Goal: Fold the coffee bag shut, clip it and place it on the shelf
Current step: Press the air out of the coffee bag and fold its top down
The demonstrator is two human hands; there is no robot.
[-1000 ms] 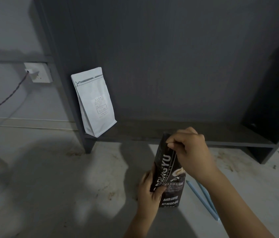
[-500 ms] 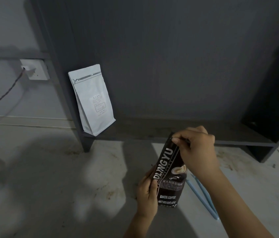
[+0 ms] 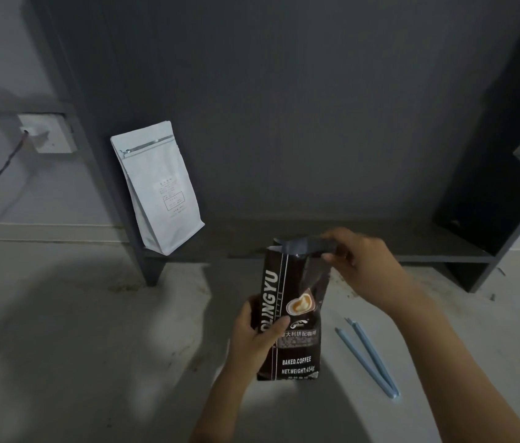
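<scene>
A dark brown coffee bag (image 3: 297,314) with white lettering stands upright on the pale floor, its front facing me. My left hand (image 3: 257,334) grips its lower left edge. My right hand (image 3: 360,266) pinches the top strip of the bag at its right end; the strip is bent over toward me. A light blue bag clip (image 3: 368,358) lies open in a V on the floor, to the right of the bag. The dark grey shelf (image 3: 380,244) runs just behind the bag.
A white pouch (image 3: 158,187) leans at the shelf's left end against the upright. A wall socket (image 3: 47,134) with a cable sits at the left. A dark side panel (image 3: 507,187) closes the shelf on the right. The floor is stained near the shelf legs.
The bag has turned from edge-on to face me. My right hand has shifted right along the top, and the top strip now lies bent over.
</scene>
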